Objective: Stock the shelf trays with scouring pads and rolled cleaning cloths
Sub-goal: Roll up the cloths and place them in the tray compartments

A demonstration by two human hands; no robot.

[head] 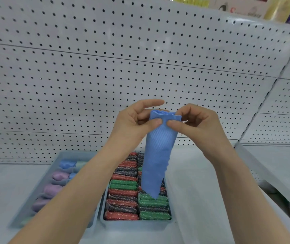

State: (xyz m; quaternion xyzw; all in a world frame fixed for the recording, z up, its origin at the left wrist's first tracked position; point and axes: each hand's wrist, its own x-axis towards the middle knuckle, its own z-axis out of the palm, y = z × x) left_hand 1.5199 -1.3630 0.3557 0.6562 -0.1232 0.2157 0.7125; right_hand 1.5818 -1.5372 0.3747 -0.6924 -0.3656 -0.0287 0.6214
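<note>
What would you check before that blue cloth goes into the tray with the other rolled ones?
1. Grip: left hand and right hand both pinch the blue cloth at its top edge: ok.
2. Cloth rolled: it hangs loose and unrolled: not ok.
3. Cloth tip clear of the scouring pads: cannot tell.
4. Free slot in the cloth tray: the left forearm hides part: cannot tell.
5. Pad tray filled: ok.

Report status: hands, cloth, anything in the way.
Hands: left hand and right hand pinch blue cloth at top edge. Cloth hangs unrolled over scouring pad tray. In the way: left forearm crosses above rolled-cloth tray.
</note>
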